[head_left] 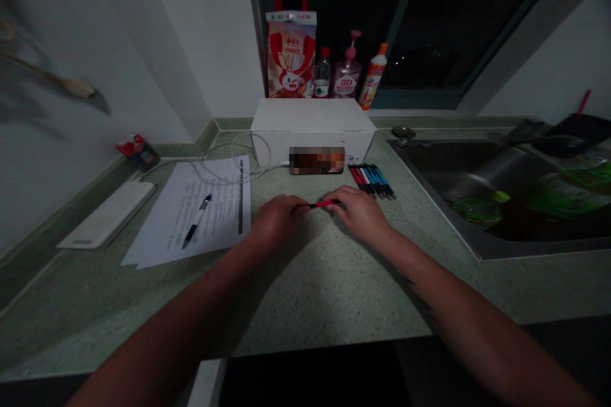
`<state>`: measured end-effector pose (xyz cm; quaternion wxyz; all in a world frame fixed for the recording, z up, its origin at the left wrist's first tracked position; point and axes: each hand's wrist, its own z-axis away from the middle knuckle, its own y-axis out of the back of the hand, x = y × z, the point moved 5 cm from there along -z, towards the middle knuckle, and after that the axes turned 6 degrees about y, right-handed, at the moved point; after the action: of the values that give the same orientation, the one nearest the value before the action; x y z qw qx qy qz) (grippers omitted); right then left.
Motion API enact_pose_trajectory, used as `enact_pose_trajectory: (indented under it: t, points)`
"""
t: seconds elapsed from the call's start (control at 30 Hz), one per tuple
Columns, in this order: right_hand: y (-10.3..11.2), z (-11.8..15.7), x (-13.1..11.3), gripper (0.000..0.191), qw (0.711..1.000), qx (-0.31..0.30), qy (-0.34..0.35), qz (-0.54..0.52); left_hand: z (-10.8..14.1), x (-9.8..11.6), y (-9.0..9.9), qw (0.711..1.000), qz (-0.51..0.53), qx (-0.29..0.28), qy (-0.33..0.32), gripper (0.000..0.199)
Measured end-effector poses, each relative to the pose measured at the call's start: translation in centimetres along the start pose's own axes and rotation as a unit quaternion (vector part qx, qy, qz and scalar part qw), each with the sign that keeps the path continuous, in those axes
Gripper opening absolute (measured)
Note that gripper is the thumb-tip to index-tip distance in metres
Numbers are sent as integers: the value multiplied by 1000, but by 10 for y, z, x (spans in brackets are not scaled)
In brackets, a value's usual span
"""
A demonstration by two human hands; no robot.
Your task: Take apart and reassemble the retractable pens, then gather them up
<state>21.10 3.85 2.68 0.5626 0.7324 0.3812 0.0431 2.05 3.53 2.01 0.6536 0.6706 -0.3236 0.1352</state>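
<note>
"Red-and-black pen (pixel 323 204), where is it?"

"Held crosswise between the two hands, above the speckled green counter (pixel 334 296)."

"And the hands?"

"Together, close in front of the body. The left hand (pixel 277 221) is clamped on one end of the pen and the right hand (pixel 360 216) on the other, with a short stretch of red barrel showing between them."

"What's nearest?"

"At one o'clock, just beyond the right hand, a row of slim pens (pixel 370 181) with red, white and blue barrels lies side by side. At twelve, a pixelated flat object (pixel 316 160) sits against a white cardboard box (pixel 312 130)."

"Further left?"

"At ten o'clock, printed white sheets (pixel 191 213) carry a black pen (pixel 197 220), and a white cable (pixel 238 152) loops across their top edge. Past them, a pale flat board (pixel 107 216) lies at nine, and a small red-and-dark packet (pixel 137 151) lies at ten, against the wall."

"Right side?"

"At two to three o'clock sits a stainless steel sink (pixel 477 184) holding green plastic."

"Beyond the box?"

"On the window ledge at twelve stand a red-and-white bag (pixel 291 51), a water bottle (pixel 322 73), a pink pump bottle (pixel 347 70) and a white bottle with an orange cap (pixel 373 76)."
</note>
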Motion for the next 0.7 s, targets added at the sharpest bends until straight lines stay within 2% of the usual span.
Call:
enact_pose_trajectory:
  t: [0.13,0.23,0.37,0.43,0.6,0.7]
  points:
    - [2,0,-1,10,1000,11,6,13,1,-3,-5,998,44,-32,40,34]
    - [3,0,0,10,1000,13,-4,12,2,-4,-6,997,76,-16,25,24]
    - [0,0,-1,12,1000,-2,-2,4,1,-3,-2,998,55,19,-11,17]
    - [1,1,-2,11,1000,0,1,4,1,-3,-1,999,42,16,-5,18]
    - [7,2,0,9,999,41,-4,0,2,-2,-1,999,17,-12,33,41]
    - [7,2,4,10,999,35,-10,18,1,-1,0,999,18,-5,28,32]
